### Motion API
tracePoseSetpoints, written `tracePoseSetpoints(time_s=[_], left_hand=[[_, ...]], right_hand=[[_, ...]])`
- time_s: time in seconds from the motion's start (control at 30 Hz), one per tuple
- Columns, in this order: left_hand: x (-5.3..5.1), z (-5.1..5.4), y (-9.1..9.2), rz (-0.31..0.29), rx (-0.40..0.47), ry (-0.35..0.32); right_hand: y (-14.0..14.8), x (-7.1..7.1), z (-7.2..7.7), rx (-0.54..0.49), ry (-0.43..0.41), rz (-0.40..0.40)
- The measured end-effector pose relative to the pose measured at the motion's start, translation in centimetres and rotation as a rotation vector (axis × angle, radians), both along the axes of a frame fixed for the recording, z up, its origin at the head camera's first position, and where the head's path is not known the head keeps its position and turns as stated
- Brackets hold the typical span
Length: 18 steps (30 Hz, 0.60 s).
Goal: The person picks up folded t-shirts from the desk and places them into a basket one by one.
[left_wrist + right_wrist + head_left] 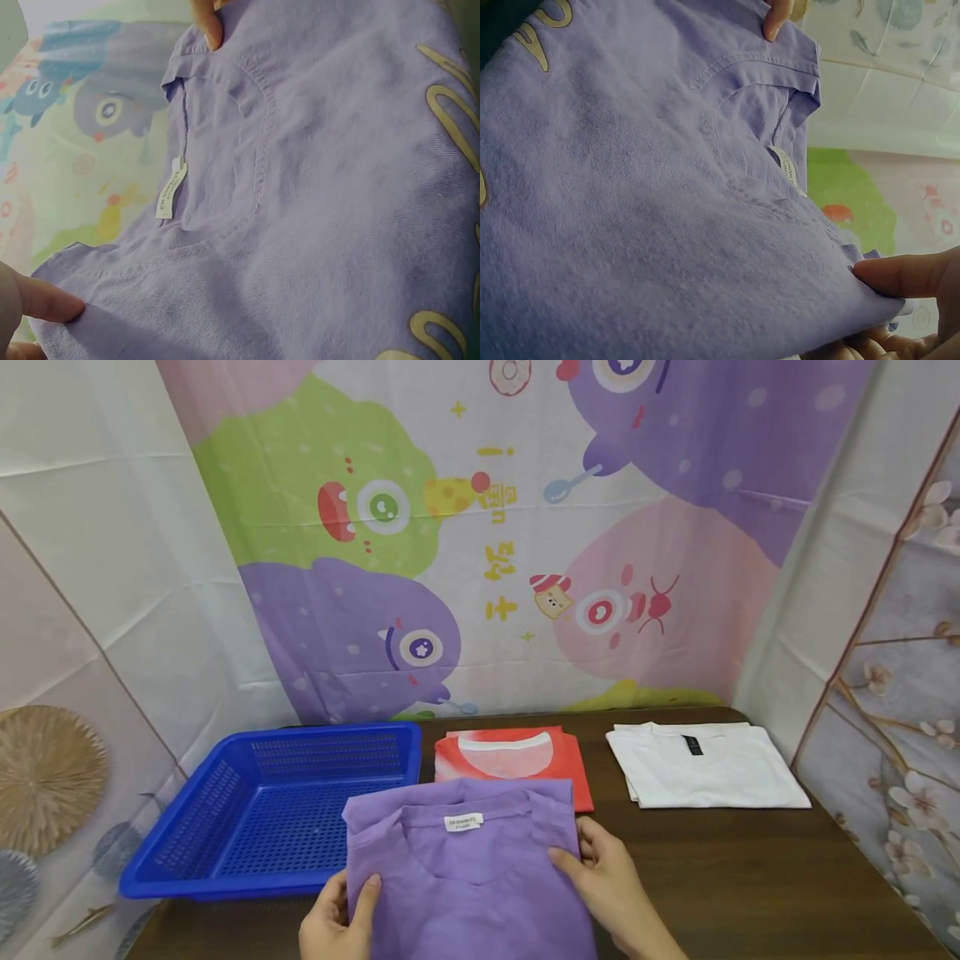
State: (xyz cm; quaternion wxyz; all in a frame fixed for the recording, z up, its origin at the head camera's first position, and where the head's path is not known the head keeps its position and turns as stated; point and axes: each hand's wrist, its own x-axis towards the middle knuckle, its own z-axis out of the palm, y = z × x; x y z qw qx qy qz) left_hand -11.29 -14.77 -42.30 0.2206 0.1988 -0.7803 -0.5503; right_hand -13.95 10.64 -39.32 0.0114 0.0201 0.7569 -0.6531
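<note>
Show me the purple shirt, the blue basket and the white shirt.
Purple shirt (480,920), head view, front below the neckline.
Blue basket (292,827), head view, perforated floor.
White shirt (708,774), head view, middle of folded front.

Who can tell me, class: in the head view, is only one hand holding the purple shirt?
No, the left hand grips one side of the purple shirt while the right hand grips the other.

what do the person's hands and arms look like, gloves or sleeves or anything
The left hand and right hand are bare: no gloves, and no rings on the fingers that show. A short stretch of right forearm shows no sleeve; the left forearm is out of frame in the head view.
</note>
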Motion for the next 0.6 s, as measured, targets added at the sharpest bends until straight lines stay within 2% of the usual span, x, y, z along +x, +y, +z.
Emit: tracePoseSetpoints(time_s=[0.2, 0.37, 0.6], left_hand=[[0.1, 0.8, -1.6, 0.062, 0.000, 0.047], [0.0, 1.5, -3.3, 0.100, -0.004, 0.088], [0.0, 2.9, -5.9, 0.139, 0.003, 0.116]], right_hand=[[-1.4, -0.1, 0.9, -0.022, 0.039, 0.044], [-3.1, -0.4, 1.7, -0.023, 0.081, 0.051], [-5.1, -0.6, 2.8, -0.034, 0.188, 0.114]])
